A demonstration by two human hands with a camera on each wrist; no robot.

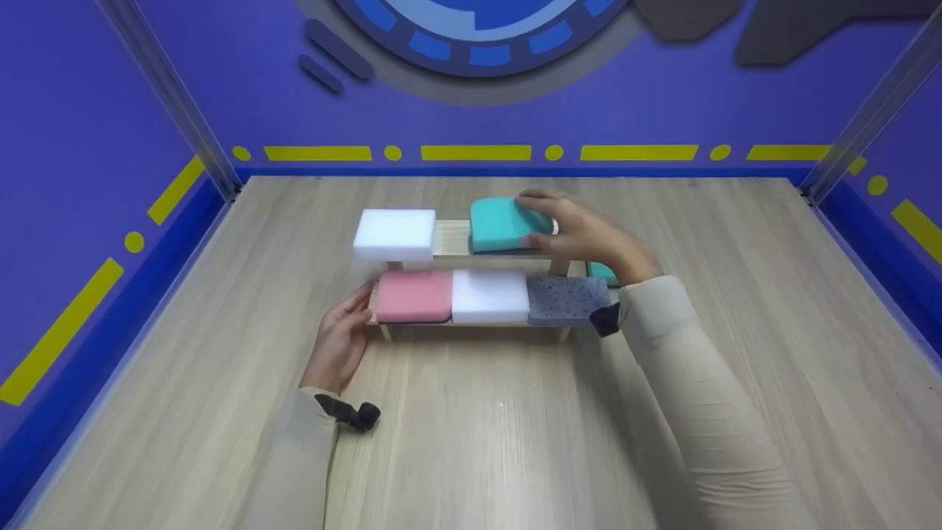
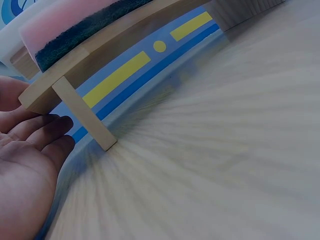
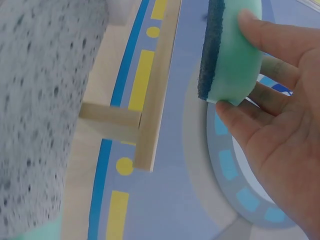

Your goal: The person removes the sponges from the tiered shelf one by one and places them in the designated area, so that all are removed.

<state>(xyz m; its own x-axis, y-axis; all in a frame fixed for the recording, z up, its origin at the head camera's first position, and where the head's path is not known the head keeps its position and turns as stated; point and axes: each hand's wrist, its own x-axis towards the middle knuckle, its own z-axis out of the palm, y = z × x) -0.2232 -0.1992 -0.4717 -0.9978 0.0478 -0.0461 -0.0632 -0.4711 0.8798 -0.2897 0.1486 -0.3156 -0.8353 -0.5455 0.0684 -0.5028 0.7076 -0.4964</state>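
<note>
My right hand (image 1: 581,224) holds a teal sponge (image 1: 504,223) with a dark scouring side above the right half of a small two-tier wooden rack (image 2: 82,107). In the right wrist view, thumb and fingers pinch its edges, and it hangs clear of the rack's upper board (image 3: 157,95). At the left end of the lower tier, my left hand (image 1: 340,342) grips the board's end, thumb above and fingers below. A pink sponge (image 1: 416,296), a white sponge (image 1: 491,296) and a grey speckled sponge (image 1: 567,298) sit side by side on that tier.
Another white sponge (image 1: 395,232) rests on the upper tier's left end. Behind the rack's right side, a second teal sponge (image 1: 602,274) shows partly, hidden by my right arm. Blue printed walls (image 1: 471,118) enclose the wooden table (image 1: 471,442) at the back and sides.
</note>
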